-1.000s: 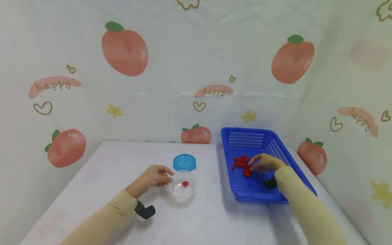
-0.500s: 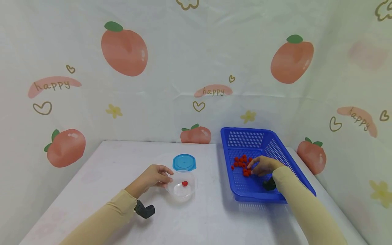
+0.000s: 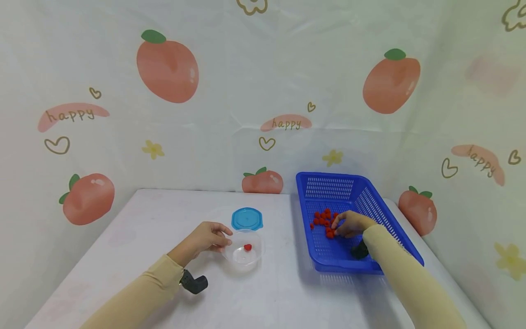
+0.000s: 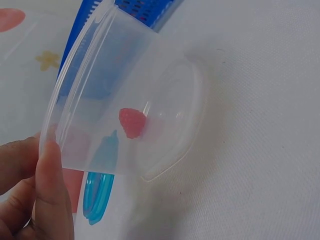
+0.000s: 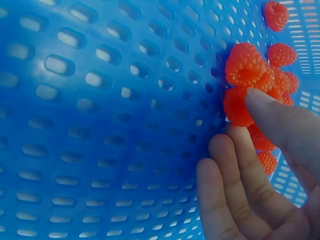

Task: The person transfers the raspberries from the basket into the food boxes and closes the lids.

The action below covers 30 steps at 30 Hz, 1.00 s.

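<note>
My left hand (image 3: 207, 238) pinches the rim of a clear plastic container (image 4: 92, 152) between thumb and fingers. One red raspberry (image 4: 132, 122) lies inside the container near its base. Over on the right, my right hand (image 3: 349, 224) is down inside a blue plastic basket (image 3: 349, 264). In the right wrist view its thumb and a finger pinch a raspberry (image 5: 237, 107) at the edge of a cluster, and the other fingers (image 5: 214, 192) lie beside it. More red raspberries (image 3: 322, 220) sit on the basket floor, some hidden behind the hand.
A blue lid (image 3: 247, 218) lies on the white table (image 3: 271, 292) just behind the container. Dark wrist devices show at the left wrist (image 3: 194, 282) and the right wrist (image 3: 360, 250). A printed cloth backdrop (image 3: 222, 91) stands behind the table.
My right hand has come down slightly and to the left, with thumb and finger closing toward a raspberry. The left hand and the container have stayed in place.
</note>
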Tool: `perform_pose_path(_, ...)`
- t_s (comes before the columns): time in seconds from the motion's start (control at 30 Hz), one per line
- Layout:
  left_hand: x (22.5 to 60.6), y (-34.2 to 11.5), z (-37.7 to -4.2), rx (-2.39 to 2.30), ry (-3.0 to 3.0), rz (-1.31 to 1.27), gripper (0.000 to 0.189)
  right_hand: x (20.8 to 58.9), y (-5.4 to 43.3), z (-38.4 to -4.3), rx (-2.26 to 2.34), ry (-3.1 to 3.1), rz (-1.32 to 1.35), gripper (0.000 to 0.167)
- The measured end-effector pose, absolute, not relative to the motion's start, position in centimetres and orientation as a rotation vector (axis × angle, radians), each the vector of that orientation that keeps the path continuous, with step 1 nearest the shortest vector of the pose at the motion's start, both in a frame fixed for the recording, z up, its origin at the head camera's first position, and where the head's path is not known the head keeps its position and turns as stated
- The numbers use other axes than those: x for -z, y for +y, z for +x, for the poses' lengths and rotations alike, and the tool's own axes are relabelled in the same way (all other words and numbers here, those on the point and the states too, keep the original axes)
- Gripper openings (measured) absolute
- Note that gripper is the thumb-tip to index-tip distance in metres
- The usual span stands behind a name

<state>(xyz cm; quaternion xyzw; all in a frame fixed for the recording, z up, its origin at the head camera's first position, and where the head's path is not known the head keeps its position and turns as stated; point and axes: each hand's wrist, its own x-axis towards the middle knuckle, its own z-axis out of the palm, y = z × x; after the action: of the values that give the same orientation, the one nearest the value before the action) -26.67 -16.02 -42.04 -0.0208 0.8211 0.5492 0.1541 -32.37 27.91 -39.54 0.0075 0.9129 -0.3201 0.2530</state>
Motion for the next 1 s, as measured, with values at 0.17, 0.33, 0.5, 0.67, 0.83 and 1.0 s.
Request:
perform_pose_path(0.17,42.0,-16.0,-26.7,-1.577,2.351,-0.045,0.029,39.6,27.8,-32.2,0.858,2.493,0.006,0.013)
perform_pose_path(0.33,41.8,-15.9,-26.6,-1.568,2.356,-0.056,0.028,39.4,27.8,-32.1,0.868,2.481,0.0,0.014)
perform_pose_path(0.5,41.8,-15.9,-26.5,-1.56,2.366,-0.068,0.027,39.3,27.7,-32.2,0.947,2.471,0.014,0.016)
perform_pose_path(0.67,41.9,-16.0,-26.4,-1.548,2.377,-0.078,0.027,38.9,27.8,-32.2,1.057,2.441,-0.02,0.019)
perform_pose_path(0.83,41.9,-16.0,-26.5,-1.554,2.371,-0.074,0.028,38.8,28.1,-32.4,1.186,2.418,-0.069,0.023)
perform_pose_path(1.0,41.9,-16.0,-26.6,-1.56,2.367,-0.06,0.028,38.4,28.5,-32.7,1.311,2.402,-0.086,0.032)
